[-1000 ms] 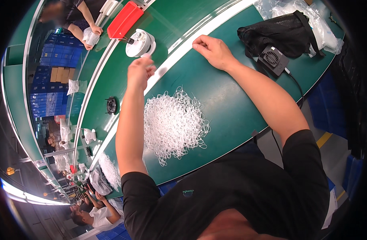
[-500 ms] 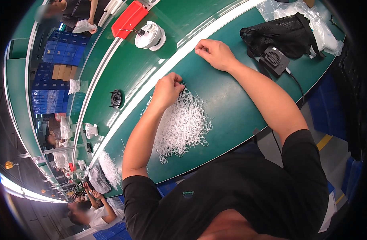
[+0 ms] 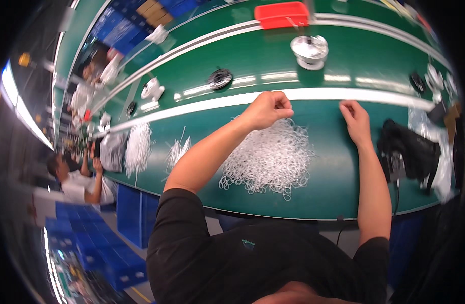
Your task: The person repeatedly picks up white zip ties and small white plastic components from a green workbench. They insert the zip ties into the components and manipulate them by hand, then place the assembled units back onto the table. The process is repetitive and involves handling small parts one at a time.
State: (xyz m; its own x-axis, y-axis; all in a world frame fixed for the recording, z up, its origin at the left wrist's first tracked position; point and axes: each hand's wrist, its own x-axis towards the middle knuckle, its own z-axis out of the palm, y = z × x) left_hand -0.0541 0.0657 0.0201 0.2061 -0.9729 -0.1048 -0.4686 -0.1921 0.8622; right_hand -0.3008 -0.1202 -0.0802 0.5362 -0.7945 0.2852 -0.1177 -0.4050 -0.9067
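Note:
A wide heap of white looped ties (image 3: 273, 157) lies on the green worktable in front of me. Over the heap's far edge is my left hand (image 3: 268, 110), its thumb and fingers curled together in a pinch; whether a tie is between them is too small to make out. To the right of the heap, apart from it, my right hand (image 3: 355, 121) hangs above the table near the white rail. Its fingers are bent and drawn together at the tips, and what they hold, if anything, does not show.
Beyond the white rail (image 3: 323, 95), the green belt carries a white round device (image 3: 310, 50) and a black ring-shaped part (image 3: 220, 79). A red tray (image 3: 282, 15) stands behind. On the right lies a black mesh bag (image 3: 409, 149). Leftward are more white ties (image 3: 138, 149) and a seated person (image 3: 75, 177).
My view has swung, so the table now runs nearly level across it. My left hand has lifted slightly from the heap's edge; my right hand stays to the right, fingers still bent.

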